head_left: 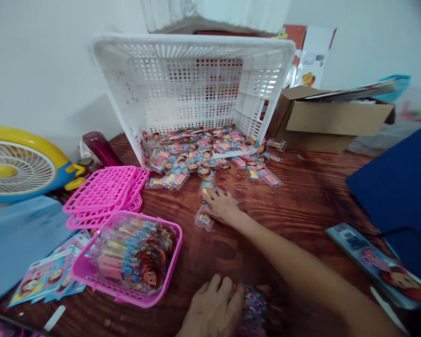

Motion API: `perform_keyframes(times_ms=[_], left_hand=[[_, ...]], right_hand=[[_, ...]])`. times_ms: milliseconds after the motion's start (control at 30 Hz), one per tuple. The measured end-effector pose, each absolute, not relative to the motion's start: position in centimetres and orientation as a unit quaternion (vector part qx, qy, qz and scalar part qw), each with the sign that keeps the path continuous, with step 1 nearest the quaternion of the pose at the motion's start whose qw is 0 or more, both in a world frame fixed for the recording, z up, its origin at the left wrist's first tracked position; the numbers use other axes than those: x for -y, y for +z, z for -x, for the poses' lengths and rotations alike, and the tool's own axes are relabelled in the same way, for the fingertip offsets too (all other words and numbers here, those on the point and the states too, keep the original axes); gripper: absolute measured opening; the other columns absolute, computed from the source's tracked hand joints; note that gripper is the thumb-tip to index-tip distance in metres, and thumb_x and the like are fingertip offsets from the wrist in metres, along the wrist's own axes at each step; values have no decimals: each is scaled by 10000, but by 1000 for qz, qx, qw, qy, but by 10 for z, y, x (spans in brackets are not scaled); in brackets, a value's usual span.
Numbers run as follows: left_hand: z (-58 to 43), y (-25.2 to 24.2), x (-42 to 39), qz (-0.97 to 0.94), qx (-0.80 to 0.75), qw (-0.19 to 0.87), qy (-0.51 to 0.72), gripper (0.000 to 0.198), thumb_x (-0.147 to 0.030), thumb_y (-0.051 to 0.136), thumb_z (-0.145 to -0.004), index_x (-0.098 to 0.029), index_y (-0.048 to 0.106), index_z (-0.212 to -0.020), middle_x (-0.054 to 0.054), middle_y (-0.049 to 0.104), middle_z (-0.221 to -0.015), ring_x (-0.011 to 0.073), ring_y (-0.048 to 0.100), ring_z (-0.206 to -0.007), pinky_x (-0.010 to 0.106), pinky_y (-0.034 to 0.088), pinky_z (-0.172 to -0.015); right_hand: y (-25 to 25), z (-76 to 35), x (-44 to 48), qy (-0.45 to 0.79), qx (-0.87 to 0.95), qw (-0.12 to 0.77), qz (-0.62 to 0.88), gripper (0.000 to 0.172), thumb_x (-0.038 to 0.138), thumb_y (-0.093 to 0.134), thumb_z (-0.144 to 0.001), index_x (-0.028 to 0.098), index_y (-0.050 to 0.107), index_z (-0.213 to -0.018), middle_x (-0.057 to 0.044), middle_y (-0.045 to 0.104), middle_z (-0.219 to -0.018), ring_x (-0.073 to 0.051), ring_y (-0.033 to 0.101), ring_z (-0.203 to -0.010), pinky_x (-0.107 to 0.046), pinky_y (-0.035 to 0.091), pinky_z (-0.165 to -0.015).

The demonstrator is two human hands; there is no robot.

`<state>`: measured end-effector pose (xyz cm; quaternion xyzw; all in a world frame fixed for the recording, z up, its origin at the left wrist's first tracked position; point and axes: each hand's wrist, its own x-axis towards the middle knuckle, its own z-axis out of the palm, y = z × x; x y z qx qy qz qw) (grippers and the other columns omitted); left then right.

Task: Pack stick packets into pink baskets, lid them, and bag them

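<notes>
Right hand (221, 206) is out at the middle of the wooden table (301, 206), fingers low and loosely spread, fingertips resting on a few loose packets (204, 218) rather than closed round them; motion blur hides the finer grip. At twelve o'clock from that hand, a heap of the same small packets (199, 152) spills from the white basket (192, 70), which lies tipped on its side with its mouth facing us. Down at six o'clock, the left hand (212, 311) sits at the near edge, fingers curled against a bundle of packets (255, 304). At eight o'clock, a pink basket (168, 276) is packed full, with pink lids (103, 192) just beyond it. Yellow fan (14, 168) at nine o'clock, cardboard box (330, 119) at two.
</notes>
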<state>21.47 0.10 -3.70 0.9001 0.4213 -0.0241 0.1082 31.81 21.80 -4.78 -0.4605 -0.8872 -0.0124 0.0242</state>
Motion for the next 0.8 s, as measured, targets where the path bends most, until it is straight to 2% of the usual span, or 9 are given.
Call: perform_keyframes(times_ms=[100,167,233,300,433,467,567,633,800], left_hand=[[-211,-31,3,-892,-422,158,-22,712,-357,644,-821,-195,327,-1438,113,575,-1194,282,548,-1081,397,530,-886],[-209,-31,8,-884,-432,178,-8,879,-347,725,-723,-203,282,-1468,125,518,-1296,313,485,-1180,446,479,-991],[-207,-31,11,-877,-441,191,-4,917,-289,730,-693,-228,263,-1481,109,502,-1312,311,453,-1211,455,443,-1035],[-206,-29,13,-872,-446,201,-16,903,-233,703,-692,-246,267,-1482,96,498,-1313,303,438,-1224,446,429,-1049],[-209,-19,11,-865,-452,211,-47,889,-180,671,-679,-246,286,-1478,93,475,-1344,305,403,-1267,438,410,-1070],[-209,-17,10,-863,-454,213,-52,881,-174,664,-676,-243,294,-1473,92,481,-1332,303,410,-1259,436,414,-1066],[-210,-14,9,-864,-454,212,-54,858,-168,646,-673,-235,310,-1459,90,489,-1301,293,429,-1221,430,428,-1045],[-210,-12,9,-869,-449,202,-41,845,-169,642,-675,-234,310,-1450,89,487,-1293,283,435,-1202,427,430,-1039],[-212,-7,11,-871,-455,181,-25,763,-148,616,-690,-216,354,-1403,86,516,-1209,272,468,-1130,423,475,-967]], right_hand=[[-33,-372,-168,-25,819,-40,572,628,611,371,-946,184,458,-1398,-204,504,-1375,-335,513,-1172,-455,496,-866],[-15,-400,-146,12,787,-102,609,559,543,338,-977,156,517,-1338,-212,557,-1304,-317,570,-1119,-398,520,-808],[5,-426,-139,46,755,-148,637,445,439,352,-994,166,570,-1269,-194,630,-1195,-296,627,-1039,-380,521,-783],[20,-450,-145,48,752,-159,638,359,336,436,-969,196,572,-1270,-171,657,-1162,-296,629,-1050,-405,502,-831],[20,-487,-167,80,824,-138,543,525,250,639,-852,254,505,-1360,-131,510,-1404,-307,437,-1300,-475,363,-1022],[14,-492,-170,104,823,-130,543,512,266,669,-835,248,532,-1328,-125,509,-1396,-302,434,-1293,-470,351,-1027],[-6,-501,-171,145,783,-91,598,313,342,696,-822,205,638,-1097,-109,592,-1226,-278,504,-1171,-411,390,-959],[-14,-506,-166,142,764,-66,626,222,341,667,-845,190,634,-1005,-102,622,-1140,-261,532,-1113,-369,407,-912],[-1,-516,-154,165,735,-1,658,272,277,592,-889,171,552,-1136,-70,686,-1032,-207,621,-936,-300,443,-788]])
